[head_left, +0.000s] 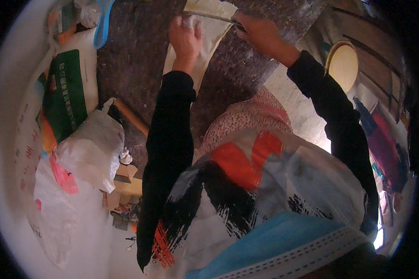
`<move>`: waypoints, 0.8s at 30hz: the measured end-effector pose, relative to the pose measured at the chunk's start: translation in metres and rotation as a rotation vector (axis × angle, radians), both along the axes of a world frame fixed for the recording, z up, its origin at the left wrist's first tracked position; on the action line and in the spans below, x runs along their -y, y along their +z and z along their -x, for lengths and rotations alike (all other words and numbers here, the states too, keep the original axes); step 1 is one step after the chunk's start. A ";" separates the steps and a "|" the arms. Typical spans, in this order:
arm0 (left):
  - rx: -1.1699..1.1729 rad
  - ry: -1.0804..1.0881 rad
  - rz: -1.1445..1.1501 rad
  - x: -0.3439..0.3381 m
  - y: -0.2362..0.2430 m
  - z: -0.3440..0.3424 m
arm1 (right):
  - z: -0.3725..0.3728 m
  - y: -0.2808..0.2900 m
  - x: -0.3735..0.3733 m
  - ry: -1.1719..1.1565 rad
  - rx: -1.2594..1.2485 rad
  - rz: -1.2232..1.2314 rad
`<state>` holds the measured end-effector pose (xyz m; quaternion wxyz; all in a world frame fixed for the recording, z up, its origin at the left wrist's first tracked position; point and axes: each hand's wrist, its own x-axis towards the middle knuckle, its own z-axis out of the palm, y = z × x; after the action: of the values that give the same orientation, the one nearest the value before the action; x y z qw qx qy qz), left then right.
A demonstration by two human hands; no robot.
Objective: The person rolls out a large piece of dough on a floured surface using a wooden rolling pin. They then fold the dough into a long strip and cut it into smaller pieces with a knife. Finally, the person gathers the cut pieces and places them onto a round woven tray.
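Note:
A long strip of pale, folded dough [208, 46] lies on the dark tabletop [130, 60]. My left hand [186, 39] rests on it with fingers curled and pressed down beside the blade. My right hand [260, 35] is closed around the handle of a knife [214, 17]. Its thin blade is seen almost edge-on and crosses the dough just beyond my left fingertips. How deep the blade sits in the dough cannot be made out.
Left of my left arm lies a wooden rolling pin [132, 117], partly hidden by a whitish plastic bag [95, 142]. A green and white sack [67, 90] stands along the table's left side. A round, pale, rimmed object [342, 66] is beyond my right arm.

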<state>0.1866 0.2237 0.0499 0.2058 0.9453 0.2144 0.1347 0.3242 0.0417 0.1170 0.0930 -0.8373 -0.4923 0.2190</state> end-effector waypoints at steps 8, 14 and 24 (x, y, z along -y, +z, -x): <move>0.032 -0.068 -0.010 -0.017 -0.005 0.003 | -0.002 -0.030 0.005 -0.021 0.035 -0.209; 0.083 -0.094 -0.130 -0.009 -0.015 0.000 | -0.018 0.032 -0.021 0.074 -0.308 0.025; 0.146 -0.058 -0.122 -0.001 -0.016 -0.001 | -0.035 0.039 -0.024 0.207 -0.209 0.014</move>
<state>0.1872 0.2249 0.0338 0.1668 0.9495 0.1628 0.2099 0.3594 0.0657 0.1557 0.1148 -0.7555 -0.5619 0.3168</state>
